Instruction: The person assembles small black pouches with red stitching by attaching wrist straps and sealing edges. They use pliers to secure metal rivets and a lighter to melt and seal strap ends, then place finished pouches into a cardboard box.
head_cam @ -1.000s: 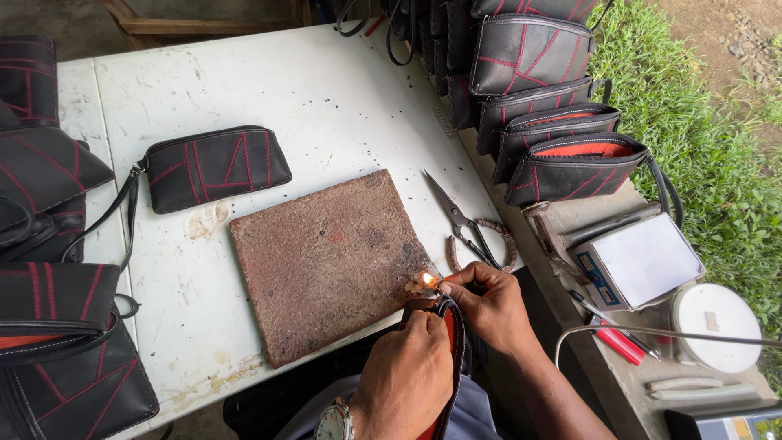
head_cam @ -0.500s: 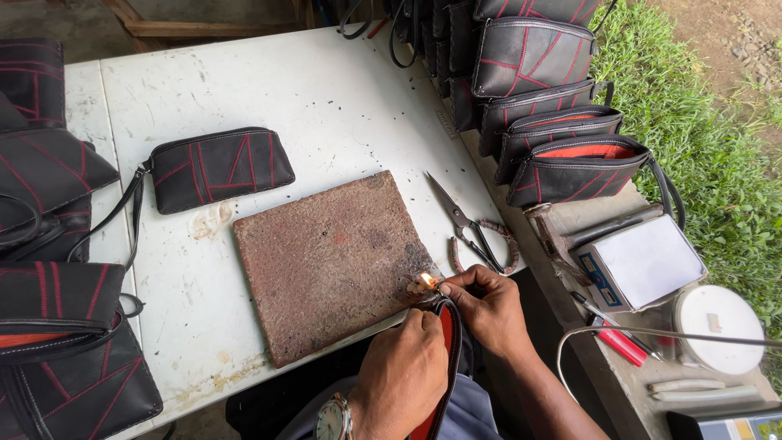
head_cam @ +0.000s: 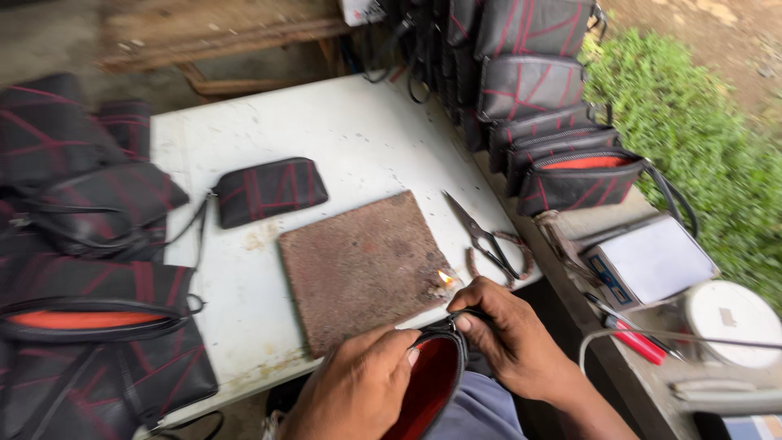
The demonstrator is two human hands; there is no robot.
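In the head view, the person's left hand [head_cam: 358, 391] is running off the near edge of the frame at the wrist, so part of it is cut off. Its fingers are curling closed around the rim of a black pouch with an orange lining [head_cam: 428, 383], pinching the near-left side of the opening. The right hand [head_cam: 509, 334] is closing its thumb and fingers on the far end of the same pouch, by the zip; what exactly is pinched there is too small to make out. A small flame [head_cam: 445, 278] is burning just beyond those fingertips, and its source is hidden by the hand. The pouch is hanging over the person's lap, below the near edge of the white table [head_cam: 350, 130], with its lower part hidden.

A rough brown slab [head_cam: 358, 265] is lying on the table just beyond the hands, its near-right corner touching the flame. Scissors [head_cam: 482, 236] are lying open to its right, close to the table's right edge. A single black pouch with red lines [head_cam: 269, 190] is sitting apart on the far left of the slab. Stacked pouches [head_cam: 81, 277] are crowding the left side, blurred and cut off by the frame. Bare tabletop is lying open beyond the slab.
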